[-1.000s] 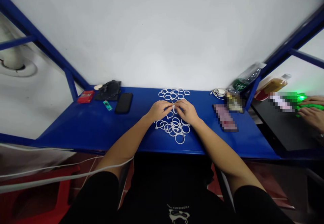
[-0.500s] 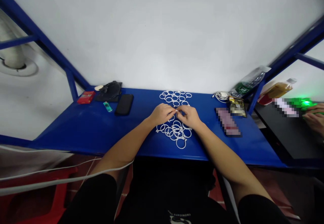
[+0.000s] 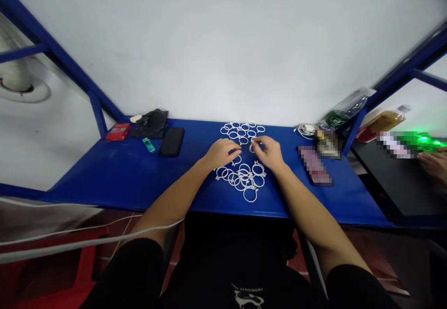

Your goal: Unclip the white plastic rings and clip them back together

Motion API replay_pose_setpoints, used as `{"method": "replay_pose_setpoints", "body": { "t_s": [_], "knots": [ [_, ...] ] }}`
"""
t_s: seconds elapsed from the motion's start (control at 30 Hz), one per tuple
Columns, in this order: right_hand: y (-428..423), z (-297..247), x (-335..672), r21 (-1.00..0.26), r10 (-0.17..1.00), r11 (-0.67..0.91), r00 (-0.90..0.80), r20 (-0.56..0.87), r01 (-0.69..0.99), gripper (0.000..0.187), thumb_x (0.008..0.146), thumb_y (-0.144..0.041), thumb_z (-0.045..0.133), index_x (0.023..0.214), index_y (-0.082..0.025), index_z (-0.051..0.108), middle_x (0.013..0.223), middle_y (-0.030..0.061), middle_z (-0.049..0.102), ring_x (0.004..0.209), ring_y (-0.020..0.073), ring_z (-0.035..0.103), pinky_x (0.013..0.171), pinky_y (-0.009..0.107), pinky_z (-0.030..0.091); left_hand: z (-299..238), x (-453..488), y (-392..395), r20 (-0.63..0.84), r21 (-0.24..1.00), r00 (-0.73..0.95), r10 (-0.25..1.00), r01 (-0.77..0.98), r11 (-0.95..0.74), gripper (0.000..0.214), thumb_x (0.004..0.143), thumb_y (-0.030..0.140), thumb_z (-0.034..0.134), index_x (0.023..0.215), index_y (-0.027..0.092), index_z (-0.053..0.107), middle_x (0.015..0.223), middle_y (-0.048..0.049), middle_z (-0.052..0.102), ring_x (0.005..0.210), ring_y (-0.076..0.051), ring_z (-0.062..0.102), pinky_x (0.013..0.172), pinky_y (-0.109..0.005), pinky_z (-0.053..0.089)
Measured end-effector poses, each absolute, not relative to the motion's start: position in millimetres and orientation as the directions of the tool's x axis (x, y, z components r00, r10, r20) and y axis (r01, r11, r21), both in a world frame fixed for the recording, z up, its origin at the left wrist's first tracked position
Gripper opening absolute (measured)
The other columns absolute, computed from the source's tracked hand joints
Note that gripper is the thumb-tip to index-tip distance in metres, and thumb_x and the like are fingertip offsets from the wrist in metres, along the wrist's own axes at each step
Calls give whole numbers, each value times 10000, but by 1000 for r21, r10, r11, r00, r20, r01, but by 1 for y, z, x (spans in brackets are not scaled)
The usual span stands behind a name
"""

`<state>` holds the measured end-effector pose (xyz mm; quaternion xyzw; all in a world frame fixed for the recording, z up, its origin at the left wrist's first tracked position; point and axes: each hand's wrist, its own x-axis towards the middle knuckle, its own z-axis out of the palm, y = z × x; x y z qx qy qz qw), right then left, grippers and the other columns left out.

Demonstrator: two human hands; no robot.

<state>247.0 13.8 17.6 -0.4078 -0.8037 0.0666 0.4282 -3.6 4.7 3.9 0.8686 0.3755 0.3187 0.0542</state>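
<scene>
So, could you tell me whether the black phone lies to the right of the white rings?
No, the black phone lies left of the white rings, next to the teal lighter.

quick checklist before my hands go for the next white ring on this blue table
1. Right hand pinches a white ring at its fingertips: ok, though the grip is too small to see in detail.
2. Left hand free: cannot tell, its fingers curl down between the two lots of rings.
3. Near pile lies just in front of both hands: ok.
4. Far group lies flat behind the hands: ok.
5. Phone and lighter lie apart from the rings: ok.
6. Front ring rests fully on the table: ok.
</scene>
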Motion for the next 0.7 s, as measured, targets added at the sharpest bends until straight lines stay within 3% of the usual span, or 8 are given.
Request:
{"method": "replay_pose_setpoints", "body": {
  "t_s": [0.2, 0.37, 0.53, 0.63, 0.7],
  "knots": [
    [53, 7, 294, -579, 792, 394, 55, 607, 713, 245, 930, -410, 629, 881, -213, 766, 939, 89, 763, 844, 248, 688, 871, 420, 569, -6, -8, 11, 357, 361, 618, 701, 601, -713, 282, 986, 449, 719, 1151, 235, 801, 1203, -83, 772, 1103, -262, 692, 1015, -455, 526],
    [74, -11, 308, -747, 887, 210, 199, 418, 631, 472, 923, -522, 639, 1163, -142, 782, 1011, 138, 787, 800, 254, 706, 868, 444, 587, -11, -7, 13, 338, 369, 611, 716, 614, -698, 290, 969, 482, 740, 1133, 255, 812, 1227, -88, 761, 1140, -273, 686, 1045, -477, 532],
    [74, -25, 301, -787, 904, 262, 143, 403, 559, 575, 943, -624, 618, 1230, -144, 754, 1026, 146, 804, 864, 283, 747, 890, 464, 614, -12, -10, 14, 345, 353, 593, 727, 636, -686, 288, 946, 468, 772, 1134, 253, 804, 1208, -83, 767, 1117, -275, 690, 1019, -469, 539],
    [74, -15, 298, -778, 852, 320, 194, 486, 540, 618, 1003, -639, 542, 1362, -157, 687, 1214, 172, 768, 1101, 305, 735, 1007, 488, 595, -12, -10, 15, 349, 352, 590, 728, 638, -685, 270, 964, 447, 752, 1143, 250, 801, 1201, -77, 770, 1114, -270, 687, 1022, -464, 536],
    [80, 4, 291, -766, 784, 356, 275, 557, 535, 640, 1078, -608, 405, 1506, -164, 578, 1411, 193, 675, 1314, 302, 654, 1119, 513, 537, -12, -9, 15, 353, 359, 580, 734, 640, -679, 265, 970, 442, 747, 1141, 247, 802, 1198, -77, 771, 1115, -267, 687, 1027, -465, 535]
  ]
}}
